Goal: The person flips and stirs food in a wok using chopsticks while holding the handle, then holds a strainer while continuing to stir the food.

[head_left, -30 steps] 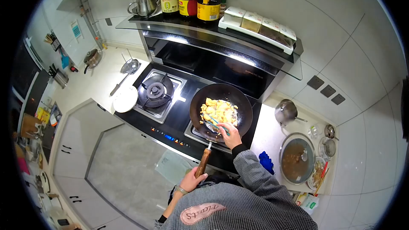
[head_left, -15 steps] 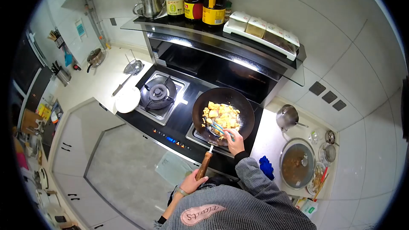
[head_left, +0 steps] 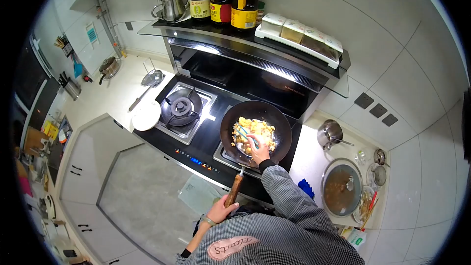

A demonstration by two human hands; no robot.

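Note:
A dark wok sits on the right burner, with chunks of yellow scrambled egg in its bottom. My left hand is closed around the lower end of its brown wooden handle. Over the near part of the wok, my right hand grips slim blue chopsticks. Their tips lie among the egg at its left side. My fingers partly cover the chopsticks and some egg.
The left burner holds no pan; a white plate lies beside it. On the right counter are a small saucepan, a large bowl of brownish liquid and a blue cloth. Sauce bottles and a seasoning box line the shelf.
My right hand has moved left and farther in over the wok, carrying the chopsticks to the left side of the egg. My left hand stays on the handle.

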